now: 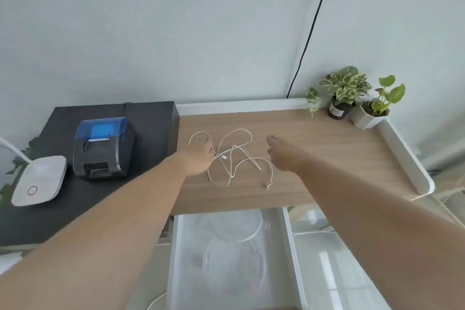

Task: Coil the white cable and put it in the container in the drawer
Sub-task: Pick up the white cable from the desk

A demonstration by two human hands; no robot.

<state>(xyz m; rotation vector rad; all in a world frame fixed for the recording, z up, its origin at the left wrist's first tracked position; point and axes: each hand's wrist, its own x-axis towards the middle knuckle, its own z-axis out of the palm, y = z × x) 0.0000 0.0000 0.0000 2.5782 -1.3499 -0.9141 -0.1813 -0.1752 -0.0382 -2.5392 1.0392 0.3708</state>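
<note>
The white cable (235, 148) lies in loose tangled loops in the middle of the wooden desk top (327, 156). My left hand (198, 158) is closed on the cable at its left side, near one plug end. Right of the loops, my right hand (281, 153) hovers with its fingers apart and nothing in it. Below the desk's front edge a white drawer (289, 241) stands pulled out. Inside it sits a clear round container (234, 259) with a clear lid (254, 233) lying beside it at the back.
A black side table (75, 219) on the left holds a blue-topped label printer (104, 147) and a white lamp base (39, 180). Two potted plants (352, 95) stand at the desk's back right corner. A white raised rim (407, 158) runs along the desk's right edge.
</note>
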